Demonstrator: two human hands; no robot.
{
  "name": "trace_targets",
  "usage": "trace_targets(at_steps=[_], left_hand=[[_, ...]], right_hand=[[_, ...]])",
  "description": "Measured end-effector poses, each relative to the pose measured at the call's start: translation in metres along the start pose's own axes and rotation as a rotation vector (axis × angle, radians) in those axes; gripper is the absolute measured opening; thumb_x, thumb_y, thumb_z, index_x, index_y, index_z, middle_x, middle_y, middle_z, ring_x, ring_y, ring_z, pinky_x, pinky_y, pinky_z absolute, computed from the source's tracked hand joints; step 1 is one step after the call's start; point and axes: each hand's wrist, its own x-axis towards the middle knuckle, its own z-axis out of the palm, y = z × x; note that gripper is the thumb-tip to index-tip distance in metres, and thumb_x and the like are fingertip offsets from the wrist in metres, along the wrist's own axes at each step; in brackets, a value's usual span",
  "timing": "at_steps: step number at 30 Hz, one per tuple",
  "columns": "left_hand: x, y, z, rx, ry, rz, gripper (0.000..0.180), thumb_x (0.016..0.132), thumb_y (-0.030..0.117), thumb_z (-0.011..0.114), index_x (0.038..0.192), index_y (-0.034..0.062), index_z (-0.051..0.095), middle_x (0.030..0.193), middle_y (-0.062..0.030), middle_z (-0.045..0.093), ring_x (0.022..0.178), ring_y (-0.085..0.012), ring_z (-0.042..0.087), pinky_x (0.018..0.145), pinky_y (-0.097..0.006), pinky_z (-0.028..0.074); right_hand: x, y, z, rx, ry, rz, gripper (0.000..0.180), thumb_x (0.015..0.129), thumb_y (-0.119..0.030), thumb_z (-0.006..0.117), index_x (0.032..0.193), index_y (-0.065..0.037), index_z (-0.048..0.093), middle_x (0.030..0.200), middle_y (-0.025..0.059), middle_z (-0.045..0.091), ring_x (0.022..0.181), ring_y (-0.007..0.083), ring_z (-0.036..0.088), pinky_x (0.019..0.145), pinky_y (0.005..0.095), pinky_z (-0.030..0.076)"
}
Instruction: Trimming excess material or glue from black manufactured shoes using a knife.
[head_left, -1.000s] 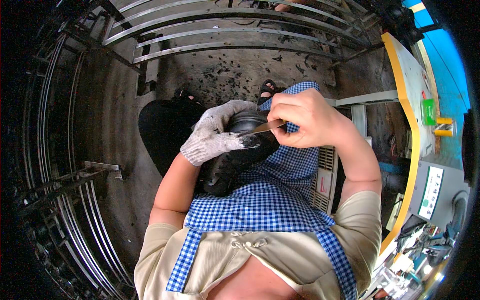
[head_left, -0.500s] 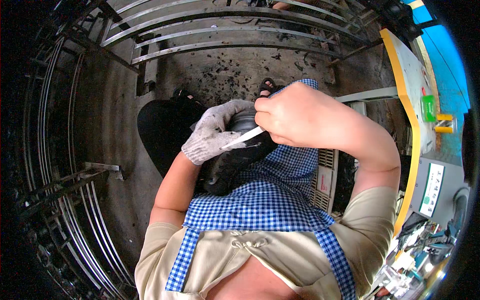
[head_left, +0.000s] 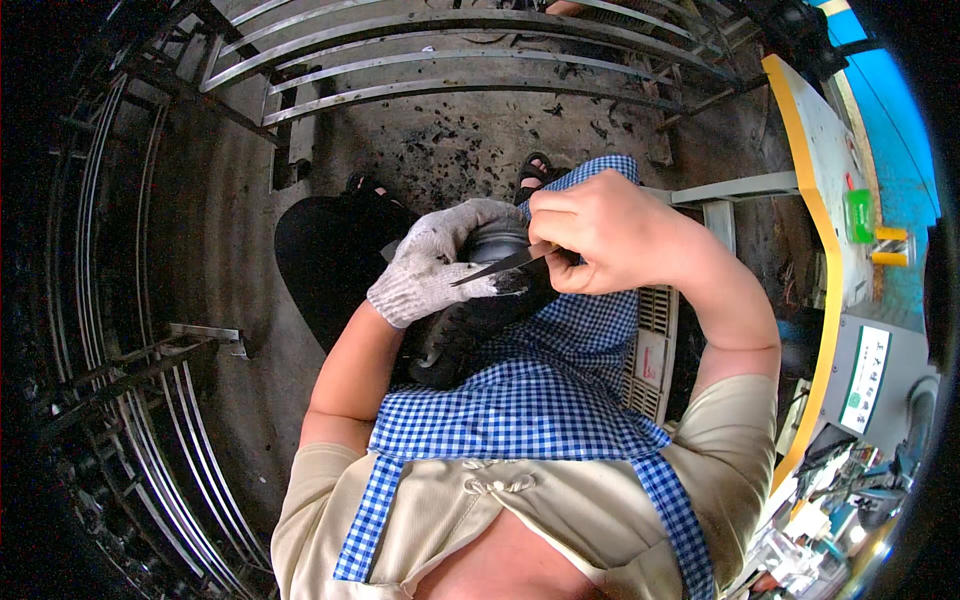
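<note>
A seated person holds a black shoe [head_left: 497,241] over the lap, in front of the body, its rounded, ridged end lying under the left hand [head_left: 420,268]. That hand wears a greyish-white knit glove, and its grip is closed around the shoe, with the fingers curved over the far side and the thumb along the near side. The thumb's tip is dark and looks worn or stained.

The bare right hand [head_left: 608,235] is bent at the wrist, its grip pinched on a knife [head_left: 500,266] with a thin, dark, pointed blade. The blade slants down to the left across the gloved thumb; whether its edge touches the glove or the shoe cannot be told. The darker, lower part of the shoe blends into shadow.

A blue-and-white checked apron [head_left: 520,420] covers the lap and chest over a beige top [head_left: 560,515]. A pale slatted crate [head_left: 652,345] stands beside the apron on the right. Farther right, a yellow-edged bench [head_left: 822,180] carries a green container [head_left: 859,215] and a yellow-ended item just beside it.

Beyond the knees, black scraps [head_left: 465,155] litter the floor near the person's sandals, below a metal rack [head_left: 470,97]. Another rack of thin rails [head_left: 150,480] runs down the left side.
</note>
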Motion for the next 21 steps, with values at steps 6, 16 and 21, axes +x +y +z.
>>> trace_targets(at_steps=[6, 16, 21], left_hand=[[-0.001, 0.0, 0.001, -0.032, 0.013, -0.051, 0.065, 0.063, 0.03, 0.082, 0.113, -0.0024, 0.057, 0.103, -0.0101, 0.063, 0.096, -0.016, 0.06, 0.087, -0.032, 0.047], [-0.001, 0.005, 0.0, -0.013, 0.022, -0.087, 0.069, 0.061, 0.034, 0.082, 0.113, -0.003, 0.057, 0.104, -0.0106, 0.064, 0.096, -0.0166, 0.06, 0.088, -0.032, 0.046], [0.0, 0.002, -0.001, 0.009, 0.02, -0.052, 0.071, 0.059, 0.038, 0.081, 0.112, -0.0025, 0.057, 0.103, -0.0111, 0.064, 0.096, -0.0183, 0.06, 0.088, -0.033, 0.046]], right_hand=[[-0.005, 0.007, 0.009, 0.165, 0.123, 0.012, 0.014, 0.061, -0.006, 0.062, 0.073, -0.005, 0.054, 0.07, 0.0084, 0.057, 0.06, 0.028, 0.059, 0.05, 0.0359, 0.048], [-0.006, 0.016, 0.02, 0.354, 0.198, -0.001, 0.015, 0.062, -0.003, 0.063, 0.072, -0.003, 0.052, 0.068, 0.0081, 0.055, 0.057, 0.0223, 0.058, 0.049, 0.0319, 0.046], [-0.007, 0.017, 0.021, 0.417, 0.197, 0.031, 0.017, 0.06, 0.001, 0.063, 0.071, -0.003, 0.051, 0.065, 0.0049, 0.053, 0.052, 0.019, 0.054, 0.066, 0.0335, 0.048]])
